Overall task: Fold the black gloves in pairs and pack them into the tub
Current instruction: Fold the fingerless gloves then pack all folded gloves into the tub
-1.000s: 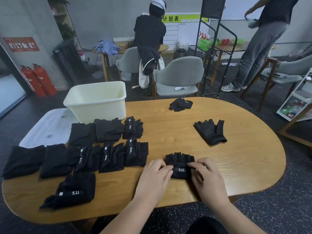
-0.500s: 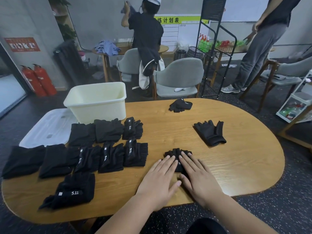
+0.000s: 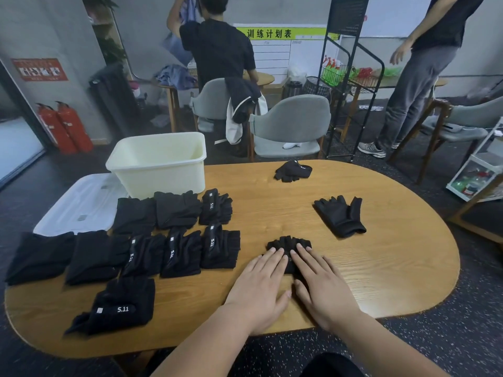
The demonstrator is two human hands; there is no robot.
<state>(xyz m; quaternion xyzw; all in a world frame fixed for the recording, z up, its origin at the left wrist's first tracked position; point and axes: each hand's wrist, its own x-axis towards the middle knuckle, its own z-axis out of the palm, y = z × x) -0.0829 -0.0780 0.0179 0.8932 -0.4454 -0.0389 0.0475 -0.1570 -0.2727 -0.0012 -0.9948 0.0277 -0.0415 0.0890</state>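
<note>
- The left hand (image 3: pixel 258 287) lies flat on the table (image 3: pixel 394 268), palm down and fingers straight. Its fingertips press on the near edge of a folded pair of gloves (image 3: pixel 288 242) and it grips nothing.
- The right hand (image 3: pixel 324 287) lies flat just beside it, fingers straight and spread, pressing on the same pair and covering its near half.
- That pair sits near the front middle of the table, and only its far, fingered end shows past the fingertips.
- The cream tub (image 3: pixel 160 170) stands at the far left of the table, well apart from the hands. No gloves are visible inside it.
- A clear lid (image 3: pixel 76 205) lies flat to the left of the tub.
- The finished bundles (image 3: pixel 179 251) lie in rows between the tub and the table's near left edge, some with white "5.11" labels showing.
- A flat glove (image 3: pixel 340 216), fingers pointing away, lies to the right, beyond the hands.
- A crumpled glove (image 3: pixel 294 171) rests near the far edge.
</note>
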